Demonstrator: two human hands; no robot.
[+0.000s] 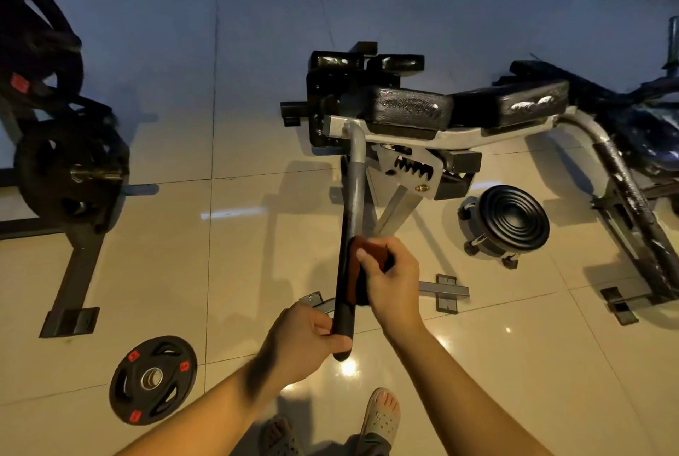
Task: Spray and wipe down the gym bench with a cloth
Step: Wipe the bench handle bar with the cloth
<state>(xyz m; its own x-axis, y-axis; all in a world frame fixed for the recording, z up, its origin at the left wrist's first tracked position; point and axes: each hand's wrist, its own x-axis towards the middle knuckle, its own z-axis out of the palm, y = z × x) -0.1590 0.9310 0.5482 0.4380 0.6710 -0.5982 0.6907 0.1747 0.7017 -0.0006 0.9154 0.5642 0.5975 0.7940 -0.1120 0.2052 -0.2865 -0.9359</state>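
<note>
Room: dim gym with a shiny tile floor and dark gear along the far edge.
Head view, bench: the bench sits ahead, a bit to the right. It has black pads on a grey frame.
Bar: a long bar comes out of the bench frame and points back at the person. It is grey near the bench and black near the end.
Cloth: the red-brown cloth is on the bar, under the right hand and just above the left hand.
Left hand: the left hand is curled round the black end of the bar and holds it.
Right hand: the right hand has its fingers curled over the cloth and presses it on the bar.
Next move: the bar runs away from the person, so the cloth likely slides up along it. The right hand is nearer the grey part.
Spray: no bottle in sight.
Floor things: a plate lies to the left, and a sandal shows at the bottom.
</note>
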